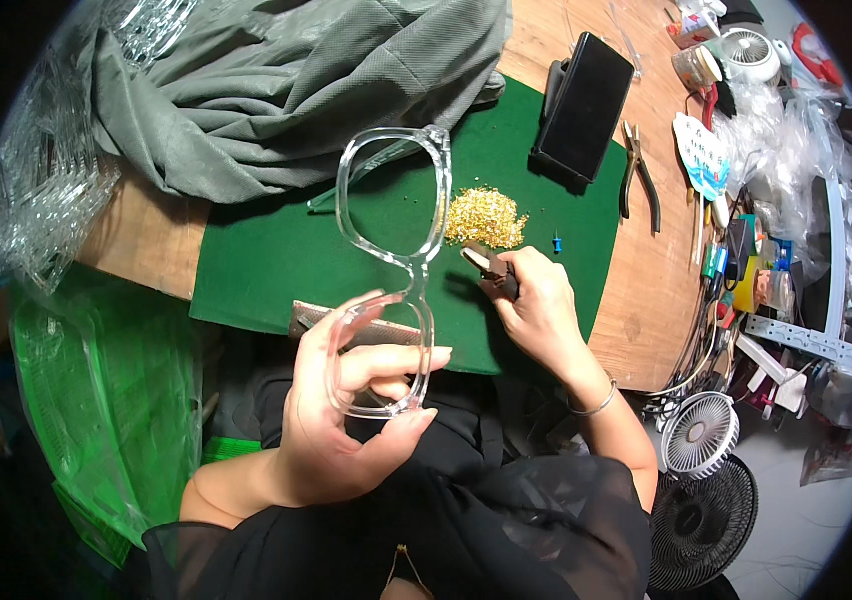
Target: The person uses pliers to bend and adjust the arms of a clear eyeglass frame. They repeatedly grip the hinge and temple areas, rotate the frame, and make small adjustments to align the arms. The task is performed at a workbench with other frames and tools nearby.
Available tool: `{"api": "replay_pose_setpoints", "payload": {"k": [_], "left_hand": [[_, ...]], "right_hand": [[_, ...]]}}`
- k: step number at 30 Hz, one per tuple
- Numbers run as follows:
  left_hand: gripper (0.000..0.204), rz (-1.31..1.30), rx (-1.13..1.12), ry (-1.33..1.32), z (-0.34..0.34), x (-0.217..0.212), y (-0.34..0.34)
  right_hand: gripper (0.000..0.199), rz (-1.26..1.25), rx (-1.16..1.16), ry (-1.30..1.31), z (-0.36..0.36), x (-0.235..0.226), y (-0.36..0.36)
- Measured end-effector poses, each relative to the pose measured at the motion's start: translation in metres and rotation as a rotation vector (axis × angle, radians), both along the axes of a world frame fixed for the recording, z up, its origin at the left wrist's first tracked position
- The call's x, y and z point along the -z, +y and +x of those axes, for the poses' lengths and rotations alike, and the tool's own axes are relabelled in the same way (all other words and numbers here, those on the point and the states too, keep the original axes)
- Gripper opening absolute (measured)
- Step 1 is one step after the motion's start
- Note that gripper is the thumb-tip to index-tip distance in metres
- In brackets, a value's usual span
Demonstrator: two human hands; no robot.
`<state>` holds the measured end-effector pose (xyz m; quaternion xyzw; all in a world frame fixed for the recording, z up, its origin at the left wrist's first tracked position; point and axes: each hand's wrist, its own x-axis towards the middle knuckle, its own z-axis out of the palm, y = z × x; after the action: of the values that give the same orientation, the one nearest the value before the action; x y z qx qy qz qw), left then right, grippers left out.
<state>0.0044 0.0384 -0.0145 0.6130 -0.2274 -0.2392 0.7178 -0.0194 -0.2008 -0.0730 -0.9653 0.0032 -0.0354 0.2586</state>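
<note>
A pair of clear glasses frames [418, 268] is held up on end, one rim above the other, in the fingers of my left hand [321, 435]. One temple reaches back behind the upper rim. My right hand [544, 305] is closed around a dark brown tool with a pale tip [496, 270]; the fingers cover the rest of it, so its kind is unclear. That tip lies just short of a heap of tiny gold-coloured pieces [486, 217] on the green mat [266, 250]. Right of the heap is a blue push pin [557, 242].
A black phone [586, 108] leans on a stand at the mat's far right. Pliers [636, 180] with dark handles lie on the wooden table [636, 320]. Grey cloth [296, 90] is bunched at the back left. Cables, plastic bags and fans [700, 434] crowd the right side.
</note>
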Motion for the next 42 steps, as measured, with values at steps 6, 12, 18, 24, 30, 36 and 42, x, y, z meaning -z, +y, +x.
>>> {"api": "replay_pose_setpoints", "payload": {"k": [6, 12, 18, 24, 30, 36, 42], "left_hand": [[0.105, -0.134, 0.024, 0.001, -0.003, 0.001, -0.009], [0.103, -0.154, 0.054, -0.046, -0.009, -0.001, -0.005], [0.096, -0.217, 0.089, -0.033, -0.023, 0.000, 0.000], [0.095, -0.209, 0.084, -0.016, -0.029, -0.002, 0.005], [0.094, -0.249, 0.087, -0.015, -0.031, 0.000, 0.006], [0.092, -0.198, 0.069, -0.133, -0.029, -0.001, 0.009], [0.086, -0.043, -0.028, -0.481, -0.026, -0.008, 0.009]], "right_hand": [[0.015, 0.089, 0.034, 0.092, 0.004, -0.006, 0.000], [0.018, 0.606, 0.033, 0.066, -0.032, -0.063, 0.034], [0.020, 0.513, -0.355, -0.381, -0.037, -0.084, 0.067], [0.019, 0.564, -0.432, -0.459, -0.042, -0.072, 0.064], [0.019, 0.675, -0.407, -0.427, -0.044, -0.071, 0.070], [0.019, 0.679, -0.429, -0.354, -0.040, -0.077, 0.071], [0.020, 0.653, -0.414, -0.334, -0.041, -0.077, 0.076]]}}
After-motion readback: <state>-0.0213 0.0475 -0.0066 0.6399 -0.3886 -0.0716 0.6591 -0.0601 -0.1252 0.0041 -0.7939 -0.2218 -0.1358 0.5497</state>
